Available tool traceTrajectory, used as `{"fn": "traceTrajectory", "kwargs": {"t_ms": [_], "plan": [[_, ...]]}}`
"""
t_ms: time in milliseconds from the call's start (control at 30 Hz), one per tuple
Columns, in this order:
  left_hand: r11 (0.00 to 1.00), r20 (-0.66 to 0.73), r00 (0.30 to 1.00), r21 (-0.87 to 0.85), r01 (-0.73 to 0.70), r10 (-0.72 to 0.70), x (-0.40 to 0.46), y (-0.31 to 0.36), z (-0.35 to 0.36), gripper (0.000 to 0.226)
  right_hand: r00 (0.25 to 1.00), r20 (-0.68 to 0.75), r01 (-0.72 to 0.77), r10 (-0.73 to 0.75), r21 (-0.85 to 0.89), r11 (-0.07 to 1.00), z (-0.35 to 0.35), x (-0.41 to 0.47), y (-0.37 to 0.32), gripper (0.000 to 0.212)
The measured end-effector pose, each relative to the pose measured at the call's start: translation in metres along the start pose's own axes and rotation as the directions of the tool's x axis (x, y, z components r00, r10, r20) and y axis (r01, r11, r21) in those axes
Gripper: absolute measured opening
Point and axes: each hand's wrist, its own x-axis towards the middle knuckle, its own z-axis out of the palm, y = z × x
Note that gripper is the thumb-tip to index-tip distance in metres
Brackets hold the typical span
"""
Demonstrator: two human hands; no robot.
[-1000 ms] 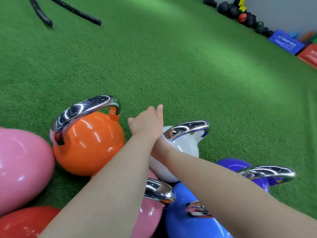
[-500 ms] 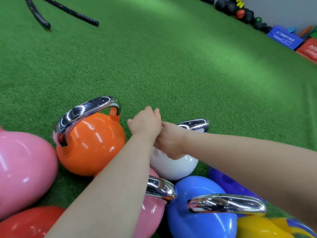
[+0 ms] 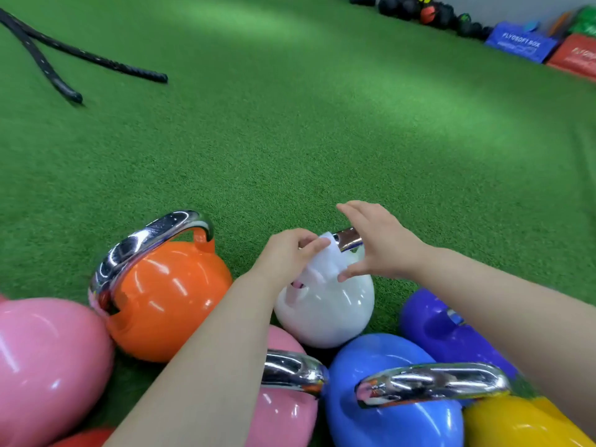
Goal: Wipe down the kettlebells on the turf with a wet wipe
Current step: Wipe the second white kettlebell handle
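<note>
Several glossy kettlebells with chrome handles stand close together on the green turf. The white kettlebell is in the middle, with an orange kettlebell to its left. My left hand pinches a white wet wipe against the white kettlebell's chrome handle. My right hand hovers over that handle with fingers spread, its thumb touching the wipe's lower edge. Both forearms cross over the nearer kettlebells.
Two pink kettlebells, a blue one, a purple one and a yellow one crowd the near edge. Black battle ropes lie far left. Dark balls and plyo boxes line the far right wall.
My hands were bunched together over the white kettlebell; they have moved apart. My right hand has opened and lifted above the handle, and the wipe shows in my left hand.
</note>
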Motion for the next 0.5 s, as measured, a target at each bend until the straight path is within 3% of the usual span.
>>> {"fn": "traceTrajectory", "kwargs": {"t_ms": [133,200,300,400,500], "plan": [[0.972,0.025,0.998,0.228,-0.062,0.058,-0.001,-0.001,-0.002,0.021,0.953,-0.065,-0.251,0.298,0.389,0.887,0.019,-0.018,0.03,0.116],[0.928,0.008,0.999,0.371,-0.047,0.047,-0.002,0.001,0.0,0.027,0.907,0.043,-0.376,0.42,0.532,0.758,0.036,-0.024,0.046,0.116],[0.866,-0.088,0.994,0.489,0.103,-0.069,-0.006,0.0,0.014,0.028,0.835,0.259,-0.523,0.486,0.651,0.55,0.063,-0.029,0.058,0.106],[0.865,-0.279,0.939,0.4,0.304,-0.201,-0.008,-0.001,0.034,0.027,0.809,0.375,-0.572,0.452,0.678,0.461,0.077,-0.028,0.058,0.09],[0.857,-0.445,0.819,0.187,0.48,-0.362,-0.004,-0.004,0.052,0.023,0.796,0.442,-0.599,0.414,0.673,0.434,0.076,-0.025,0.054,0.068]]}}
